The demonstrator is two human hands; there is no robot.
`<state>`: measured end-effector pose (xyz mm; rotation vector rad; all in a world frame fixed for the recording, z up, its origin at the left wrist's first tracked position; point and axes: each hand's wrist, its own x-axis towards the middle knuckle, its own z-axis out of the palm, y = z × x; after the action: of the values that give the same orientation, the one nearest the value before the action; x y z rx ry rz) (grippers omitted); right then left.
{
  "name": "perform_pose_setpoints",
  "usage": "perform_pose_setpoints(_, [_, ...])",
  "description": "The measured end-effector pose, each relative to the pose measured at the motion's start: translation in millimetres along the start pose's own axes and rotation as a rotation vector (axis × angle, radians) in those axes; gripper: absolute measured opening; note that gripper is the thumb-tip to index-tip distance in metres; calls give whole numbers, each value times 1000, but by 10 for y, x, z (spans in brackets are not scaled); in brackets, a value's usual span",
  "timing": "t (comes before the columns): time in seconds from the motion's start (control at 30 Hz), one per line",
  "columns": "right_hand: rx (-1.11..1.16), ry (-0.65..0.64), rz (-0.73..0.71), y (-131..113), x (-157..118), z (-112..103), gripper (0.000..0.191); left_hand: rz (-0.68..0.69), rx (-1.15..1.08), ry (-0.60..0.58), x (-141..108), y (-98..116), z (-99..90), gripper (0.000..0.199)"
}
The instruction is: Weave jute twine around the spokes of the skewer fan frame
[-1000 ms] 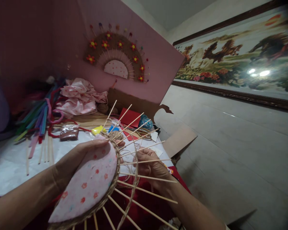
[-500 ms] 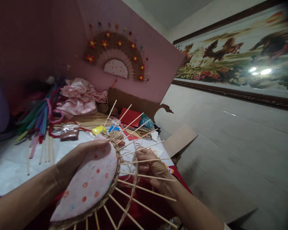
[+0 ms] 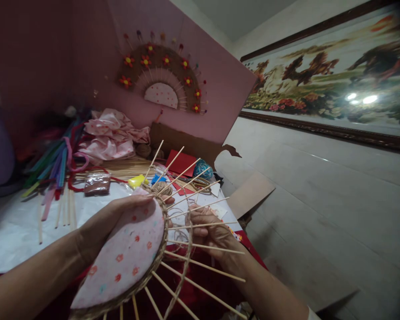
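Note:
My left hand [image 3: 126,211] is closed on a half-round panel [image 3: 130,249] covered in pale pink flowered fabric, its thumb on top and fingertips showing past the rim. Braided twine edges the panel's curve, and thin wooden sticks [image 3: 206,246] fan out from it. A strand of twine [image 3: 186,266] crosses the sticks in an outer arc, partway along their length. On the right, my right hand [image 3: 210,226] pinches this twine with thumb and forefinger among the sticks. Loose loops of twine [image 3: 180,224] hang behind, near a twine ball [image 3: 162,189].
Pipe cleaners [image 3: 53,164], crumpled pink fabric [image 3: 110,133], a brown packet [image 3: 97,183], red paper [image 3: 179,163] and blue yarn [image 3: 202,169] lie on the white-covered table [image 3: 6,240]. A finished-looking flowered fan [image 3: 162,75] hangs on a pink board behind.
Almost nothing differs. The panel and both hands sit very slightly further right, and my right hand still pinches the twine at about the same spot.

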<state>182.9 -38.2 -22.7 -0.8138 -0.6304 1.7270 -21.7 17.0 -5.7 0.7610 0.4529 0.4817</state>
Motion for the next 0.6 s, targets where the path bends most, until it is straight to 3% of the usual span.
perform_pose_setpoints(0.3, [-25, -3, -47, -3, -6, 13, 26, -3, -23, 19, 3, -4, 7, 64])
perform_pose_setpoints(0.47, [-102, -92, 16, -34, -39, -67, 15, 6, -29, -14, 10, -10, -10, 64])
perform_pose_setpoints(0.6, [-209, -184, 62, -54, -33, -163, 24, -3, -36, -13, 2, -7, 0, 63])
